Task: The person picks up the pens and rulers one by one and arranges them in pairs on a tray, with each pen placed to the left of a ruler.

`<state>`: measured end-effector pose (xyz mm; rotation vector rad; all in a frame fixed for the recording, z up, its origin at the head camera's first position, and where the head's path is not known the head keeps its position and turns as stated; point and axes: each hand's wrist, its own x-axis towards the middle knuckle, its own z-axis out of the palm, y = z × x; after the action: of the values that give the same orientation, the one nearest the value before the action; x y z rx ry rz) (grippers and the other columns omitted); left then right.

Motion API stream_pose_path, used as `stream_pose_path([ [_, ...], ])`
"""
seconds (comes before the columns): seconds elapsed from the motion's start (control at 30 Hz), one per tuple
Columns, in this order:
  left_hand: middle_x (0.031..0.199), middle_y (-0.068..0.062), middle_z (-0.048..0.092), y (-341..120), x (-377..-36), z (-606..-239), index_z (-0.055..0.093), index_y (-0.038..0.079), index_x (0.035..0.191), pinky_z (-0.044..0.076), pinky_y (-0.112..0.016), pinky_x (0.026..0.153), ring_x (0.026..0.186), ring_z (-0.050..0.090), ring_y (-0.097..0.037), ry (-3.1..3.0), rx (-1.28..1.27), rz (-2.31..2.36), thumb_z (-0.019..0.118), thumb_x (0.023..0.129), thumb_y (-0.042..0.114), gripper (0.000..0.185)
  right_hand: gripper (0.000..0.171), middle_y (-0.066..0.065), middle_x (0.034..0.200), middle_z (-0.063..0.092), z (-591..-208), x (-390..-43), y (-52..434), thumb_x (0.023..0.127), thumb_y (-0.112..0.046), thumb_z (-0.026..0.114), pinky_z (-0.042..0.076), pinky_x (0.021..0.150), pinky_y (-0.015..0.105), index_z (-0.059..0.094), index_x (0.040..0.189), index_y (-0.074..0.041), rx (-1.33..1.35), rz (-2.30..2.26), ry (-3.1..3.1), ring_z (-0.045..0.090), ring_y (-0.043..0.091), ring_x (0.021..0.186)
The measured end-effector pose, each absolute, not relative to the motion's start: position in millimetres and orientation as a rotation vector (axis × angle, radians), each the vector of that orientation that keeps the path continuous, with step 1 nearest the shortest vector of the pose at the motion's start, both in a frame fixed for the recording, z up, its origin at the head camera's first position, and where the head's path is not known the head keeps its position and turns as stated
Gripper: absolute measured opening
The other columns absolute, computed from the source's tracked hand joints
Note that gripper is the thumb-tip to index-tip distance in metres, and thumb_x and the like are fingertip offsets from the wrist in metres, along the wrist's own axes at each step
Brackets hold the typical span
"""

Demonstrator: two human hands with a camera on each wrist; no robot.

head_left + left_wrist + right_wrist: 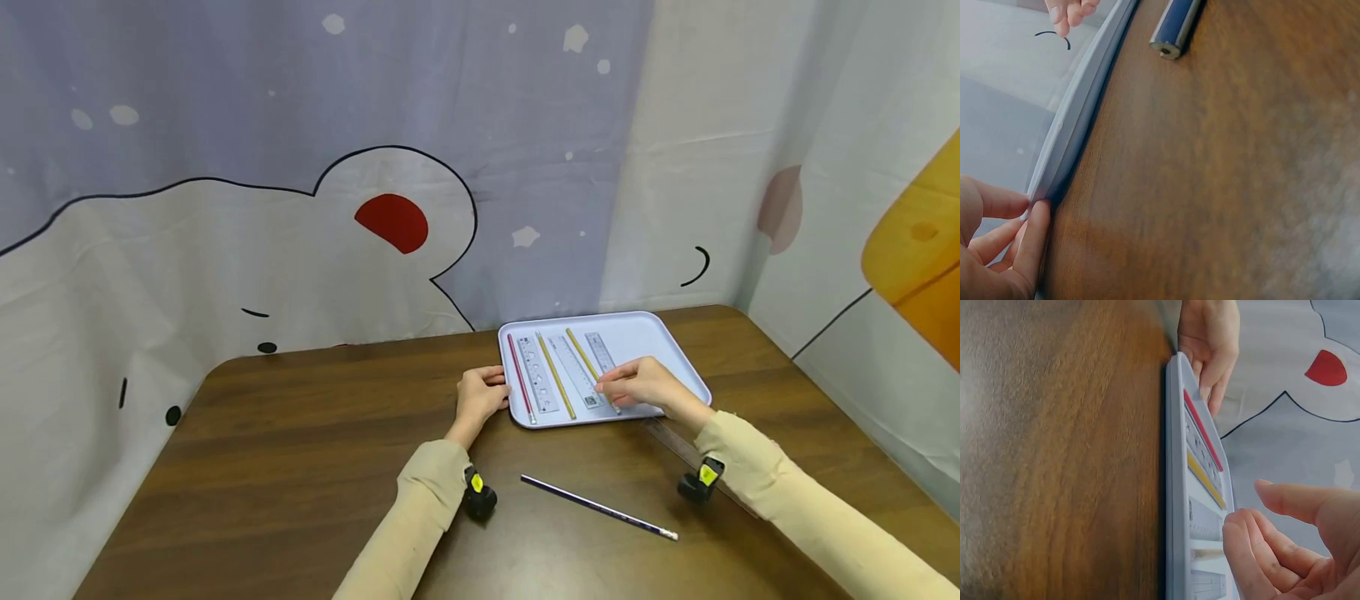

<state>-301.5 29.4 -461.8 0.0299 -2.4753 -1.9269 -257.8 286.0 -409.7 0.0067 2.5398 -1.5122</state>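
Observation:
My left hand (480, 395) pinches the left rim of a white tray (660, 350); thumb and fingertips meet at that rim in the left wrist view. Over the tray's front right part hovers my right hand (639, 385), thumb and index apart with nothing between them in the right wrist view. Beneath it lies a yellow pencil (581, 351), partly hidden, beside a short clear ruler (597, 348). Further left in the tray lie a long clear ruler (576, 367), another yellow pencil (555, 375), a stencil ruler (536, 373) and a red pencil (520, 373).
A dark blue pencil (596, 505) with a white eraser end lies on the wooden table (315, 442) in front of the tray. Another clear ruler (670, 439) lies partly under the right forearm. A printed curtain (300, 267) hangs behind the table.

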Motion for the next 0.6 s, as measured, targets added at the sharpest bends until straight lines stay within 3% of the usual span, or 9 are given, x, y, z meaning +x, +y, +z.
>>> stream_pose_path([
  [0.6, 0.102, -0.018, 0.071, 29, -301, -462, 0.068, -0.003, 0.114, 0.061, -0.026, 0.06, 0.071, 0.064, -0.013, -2.468, 0.027, -1.936, 0.067, 0.077, -0.006, 0.037, 0.036, 0.015, 0.087, 0.073, -404, -247, 284, 0.085, -0.015, 0.071, 0.062, 0.072, 0.03, 0.066, 0.107, 0.012, -0.081, -1.419, 2.526, 0.069, 0.014, 0.075],
])
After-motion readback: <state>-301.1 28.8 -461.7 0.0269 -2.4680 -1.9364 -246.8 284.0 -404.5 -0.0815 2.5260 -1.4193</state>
